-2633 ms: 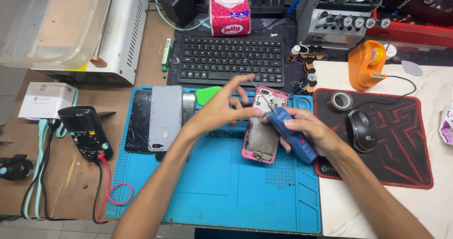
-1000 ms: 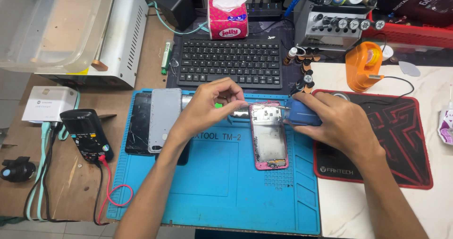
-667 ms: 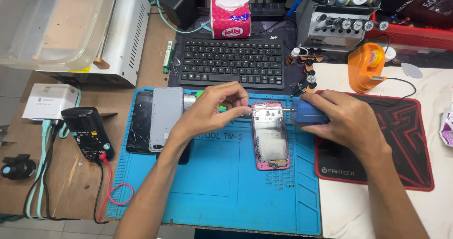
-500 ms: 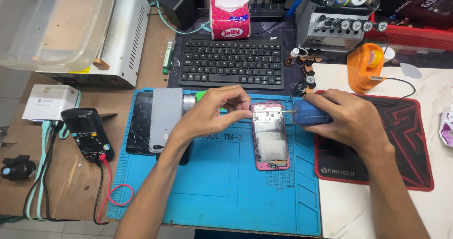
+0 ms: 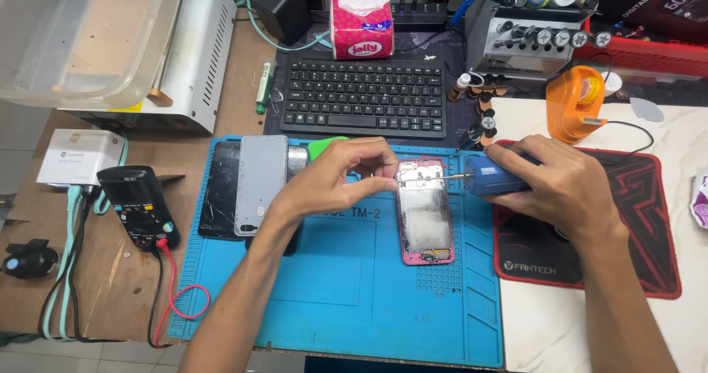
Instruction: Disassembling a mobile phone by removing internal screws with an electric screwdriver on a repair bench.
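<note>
An opened pink phone frame (image 5: 425,214) lies flat on the blue repair mat (image 5: 332,284). My right hand (image 5: 564,189) grips a blue electric screwdriver (image 5: 493,175), held sideways with its thin bit pointing left at the phone's upper right edge. My left hand (image 5: 335,178) rests on the mat just left of the phone, fingers pinched at the phone's top left edge; whether it holds something small there cannot be told. A green plastic piece (image 5: 324,147) shows behind that hand.
A grey back cover (image 5: 262,181) and a cracked black screen (image 5: 220,191) lie at the mat's left. A multimeter (image 5: 136,203) with red lead sits further left. A black keyboard (image 5: 365,96), tissue box (image 5: 361,34), orange dispenser (image 5: 574,104) and black-red mouse pad (image 5: 649,225) surround the mat.
The phone went from being tilted up in my hands to lying flat on the mat. The screwdriver swung to horizontal, its bit now at the phone's upper edge.
</note>
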